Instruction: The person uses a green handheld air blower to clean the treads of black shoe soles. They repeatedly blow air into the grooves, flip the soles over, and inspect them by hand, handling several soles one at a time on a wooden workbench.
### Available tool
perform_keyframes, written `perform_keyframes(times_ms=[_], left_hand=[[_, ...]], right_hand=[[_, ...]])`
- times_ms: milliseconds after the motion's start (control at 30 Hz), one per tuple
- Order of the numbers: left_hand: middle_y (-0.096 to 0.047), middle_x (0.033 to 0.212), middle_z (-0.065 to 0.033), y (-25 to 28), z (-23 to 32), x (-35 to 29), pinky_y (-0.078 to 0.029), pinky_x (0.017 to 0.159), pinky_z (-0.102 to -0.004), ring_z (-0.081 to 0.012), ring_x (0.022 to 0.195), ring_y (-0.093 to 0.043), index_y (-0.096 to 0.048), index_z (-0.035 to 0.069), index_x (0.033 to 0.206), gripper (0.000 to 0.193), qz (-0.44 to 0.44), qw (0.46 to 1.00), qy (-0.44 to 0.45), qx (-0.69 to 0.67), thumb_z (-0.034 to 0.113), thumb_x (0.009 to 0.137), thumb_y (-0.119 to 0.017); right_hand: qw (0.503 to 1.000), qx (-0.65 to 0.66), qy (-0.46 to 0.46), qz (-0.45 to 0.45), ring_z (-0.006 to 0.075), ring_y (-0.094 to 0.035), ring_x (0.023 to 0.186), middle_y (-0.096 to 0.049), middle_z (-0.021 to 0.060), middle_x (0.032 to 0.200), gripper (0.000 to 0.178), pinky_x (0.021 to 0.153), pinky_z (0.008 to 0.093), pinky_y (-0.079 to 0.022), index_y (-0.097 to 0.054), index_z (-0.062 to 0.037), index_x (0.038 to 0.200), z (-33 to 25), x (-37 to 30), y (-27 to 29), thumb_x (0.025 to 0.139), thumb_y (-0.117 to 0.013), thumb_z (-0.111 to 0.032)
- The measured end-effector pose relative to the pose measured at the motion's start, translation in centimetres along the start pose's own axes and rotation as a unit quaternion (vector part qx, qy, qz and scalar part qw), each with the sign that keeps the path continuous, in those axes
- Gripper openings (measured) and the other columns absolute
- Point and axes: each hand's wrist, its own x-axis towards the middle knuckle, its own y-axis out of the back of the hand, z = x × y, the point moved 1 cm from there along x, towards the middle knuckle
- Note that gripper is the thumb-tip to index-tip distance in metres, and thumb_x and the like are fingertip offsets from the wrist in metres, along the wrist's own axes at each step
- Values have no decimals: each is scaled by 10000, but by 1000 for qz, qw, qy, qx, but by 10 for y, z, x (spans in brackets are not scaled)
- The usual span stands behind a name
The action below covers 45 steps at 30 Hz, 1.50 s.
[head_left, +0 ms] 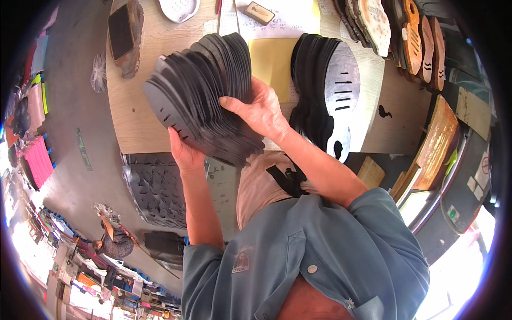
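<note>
Held stack [205,96]: dark sole-shaped sheets, in both hands above the near left part of the table [133,120]. Long axis of its leftmost sheet runs from far left to near right; sheets toward the right end stand closer to far-near, so the edges fan. Slots visible in the leftmost face.

Left hand [186,153]: at the near left side, one digit pressed to the slotted face; remaining fingers hidden under the stack. Right hand [261,109]: clasps the right side, thumb laid across the sheet edges; far fingertips hidden.

Second stack [309,80]: on the table, right of the hands, long axis far-near. Its right face is a smooth grey plate [342,74] with a row of slots and a dark oval hole at the near end.

Containers: white dish [180,8] at the far left; contents unclear.

Materials: flat yellow paper [261,58] between stacks; written white sheet [293,24] beyond; wood-grained board [434,141] at right.
</note>
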Motion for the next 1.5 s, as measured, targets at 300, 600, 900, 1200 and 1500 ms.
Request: perform_keyframes(times_ms=[300,600,900,1200,1500], left_hand=[[-461,1659,-132,-9,5,-6,-365,1257,-527,-344,1516,-450,-336,48,1661,675,0,998,33,44,472,1149,-452],[-576,1539,-120,17,70,-19,-412,1210,-520,-329,1419,-532,-500,26,1554,624,185,954,11,236,412,1085,-644],[-623,1475,-161,-5,63,22,-434,1190,-399,-267,1338,-592,-549,-82,1502,606,387,713,-42,583,344,1085,-662],[-443,1662,-189,-199,-61,3,-323,1285,-479,-333,1524,-443,-334,-18,1655,954,-50,938,-6,344,747,1091,-252],[-424,1646,-211,-267,-186,-31,-315,1256,-390,-295,1512,-423,-292,-54,1651,755,-114,844,-6,524,532,1175,-294]], right_hand=[[997,-68,23,41,198,-685,1100,-740,139,1208,588,1015,347,-549,-613,89,1308,-2,10,13,829,-878,-126],[995,-43,32,80,160,-672,1127,-725,115,1253,614,1032,327,-540,-620,63,1330,-33,-4,46,832,-898,-164],[991,114,60,39,176,-674,1186,-715,106,1269,586,1059,338,-540,-586,56,1395,-96,-58,64,901,-835,-137],[971,212,108,36,224,-577,1348,-620,143,1430,865,1183,373,-426,-436,53,1549,-124,-126,70,876,-881,-258],[976,138,105,129,259,-622,1277,-648,152,1367,817,1113,399,-496,-478,34,1516,-121,-193,115,873,-907,-230]])
